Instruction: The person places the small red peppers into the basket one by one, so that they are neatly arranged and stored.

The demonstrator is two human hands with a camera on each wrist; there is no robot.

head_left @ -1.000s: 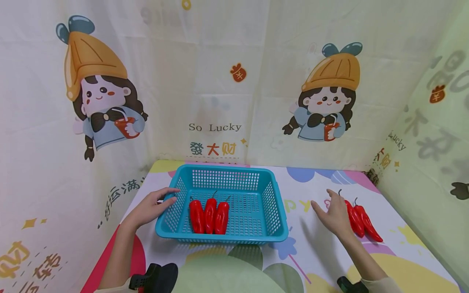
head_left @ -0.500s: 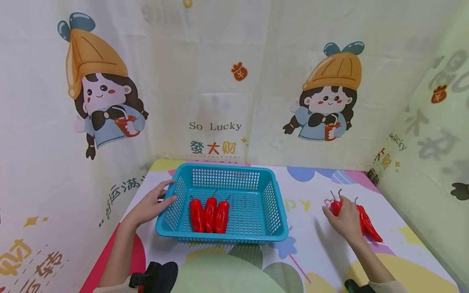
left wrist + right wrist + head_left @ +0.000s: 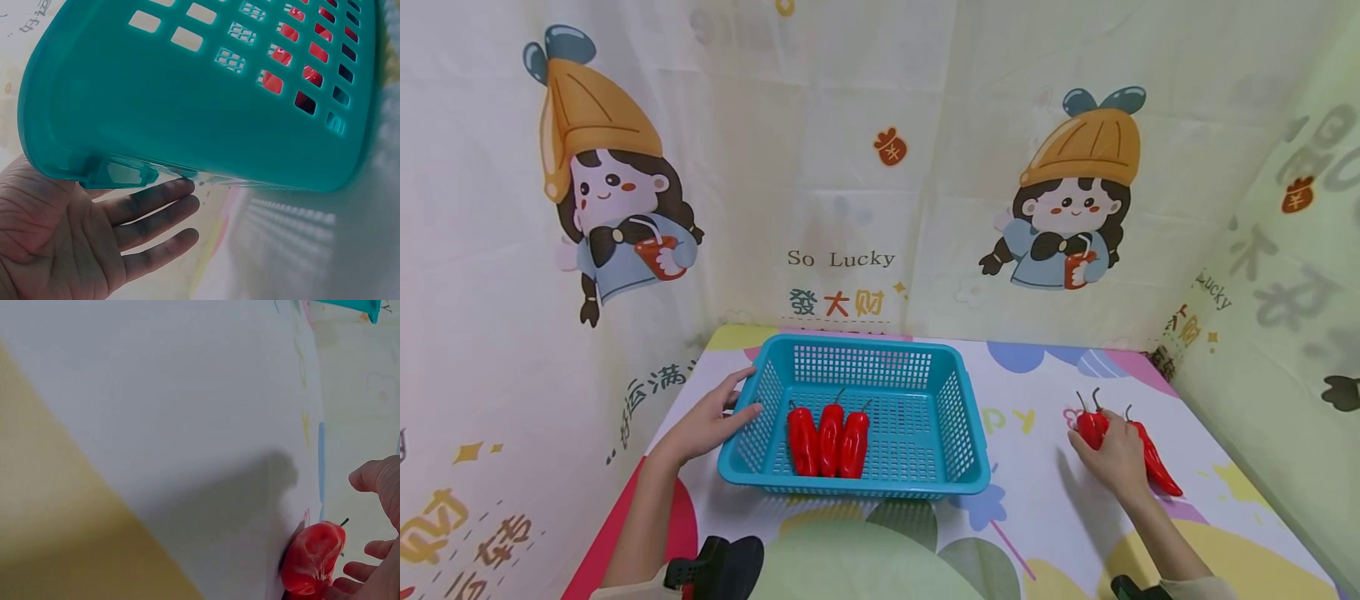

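A blue-green plastic basket (image 3: 895, 486) stands on the table with three red peppers (image 3: 830, 442) lying side by side in it. At its left rim is my left hand (image 3: 703, 423), the thumb and index fingertip touching the rim; in the left wrist view, the left hand's fingers (image 3: 159, 256) stretch straight along the outside wall. My right hand (image 3: 1114, 457) reaches over more red peppers (image 3: 1159, 467) on the table's right side, covering part of them. In the right wrist view, the thumb stands well away from the nearest pepper (image 3: 314, 556), and the fingertips lie close beside it.
A tablecloth with coloured shapes (image 3: 1022, 367) covers the table. Printed fabric (image 3: 940, 183) hangs as walls at the back and both sides, the right one close beyond the loose peppers. Black wrist cameras (image 3: 718, 567) sit on both forearms.
My right hand has moved right over the loose peppers, and the leftmost one now shows beside its thumb. My left hand has shifted slightly against the rim. The basket and its peppers stay put.
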